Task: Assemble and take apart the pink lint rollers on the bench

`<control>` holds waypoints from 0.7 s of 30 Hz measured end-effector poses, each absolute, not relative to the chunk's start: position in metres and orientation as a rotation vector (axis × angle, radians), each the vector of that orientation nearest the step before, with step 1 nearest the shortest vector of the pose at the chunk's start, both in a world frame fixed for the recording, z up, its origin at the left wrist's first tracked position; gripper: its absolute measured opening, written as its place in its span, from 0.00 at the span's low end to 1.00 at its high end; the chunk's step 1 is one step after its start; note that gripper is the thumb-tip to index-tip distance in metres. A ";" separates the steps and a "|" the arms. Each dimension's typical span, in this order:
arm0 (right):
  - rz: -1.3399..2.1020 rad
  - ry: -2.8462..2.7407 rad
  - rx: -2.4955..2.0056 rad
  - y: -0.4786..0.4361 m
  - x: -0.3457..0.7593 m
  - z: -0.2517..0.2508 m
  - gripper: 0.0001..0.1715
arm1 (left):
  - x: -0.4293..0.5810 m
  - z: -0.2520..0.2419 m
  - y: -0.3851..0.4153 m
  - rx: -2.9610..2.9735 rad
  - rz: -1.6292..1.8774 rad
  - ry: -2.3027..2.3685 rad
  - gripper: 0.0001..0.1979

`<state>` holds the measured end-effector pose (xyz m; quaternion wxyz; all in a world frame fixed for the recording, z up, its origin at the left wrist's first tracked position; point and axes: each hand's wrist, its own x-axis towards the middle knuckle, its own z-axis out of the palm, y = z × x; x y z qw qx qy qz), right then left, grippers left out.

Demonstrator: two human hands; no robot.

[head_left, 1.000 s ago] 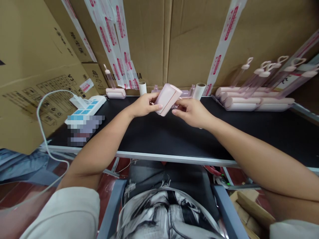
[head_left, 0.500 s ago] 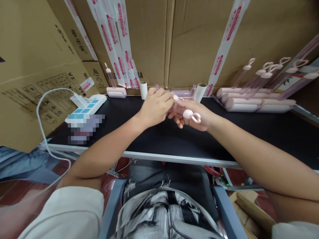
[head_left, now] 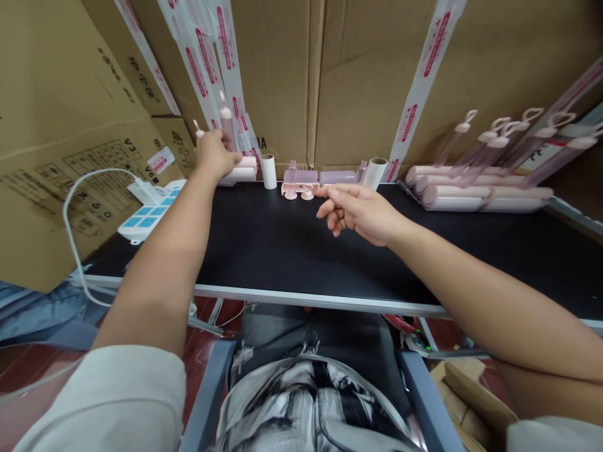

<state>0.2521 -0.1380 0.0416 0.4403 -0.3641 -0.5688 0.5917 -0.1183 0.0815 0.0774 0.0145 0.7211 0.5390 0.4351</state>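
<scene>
Head camera view: the left hand (head_left: 215, 156) was at the back edge of the bench (head_left: 282, 251), near the back left corner, on a pink roller (head_left: 247, 168). It hid part of the roller, so I could not tell if it gripped or only touched. That roller lay on its long side with its see-through handle (head_left: 228, 129) pointing up, maybe because it sat steady that way. The right hand (head_left: 360, 213) was far from the left, fingers loose, holding nothing, near small pink parts (head_left: 307, 193) by the middle of the back edge. Two white paper tubes (head_left: 269, 172) stood on end there, likely so they would not roll. Other rollers (head_left: 456, 198) lay toward the back right corner, handles up, perhaps to save room.
</scene>
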 end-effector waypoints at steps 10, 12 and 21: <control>1.393 -1.545 -0.885 -0.137 0.252 0.038 0.27 | -0.101 0.044 0.133 2.392 1.396 1.481 0.27; 1.381 -1.567 -0.880 -0.136 0.253 0.037 0.26 | -0.100 0.042 0.140 2.415 1.393 1.394 0.29; 1.325 -1.622 -0.886 -0.136 0.252 0.036 0.20 | -0.081 0.043 0.126 2.040 1.126 1.956 0.21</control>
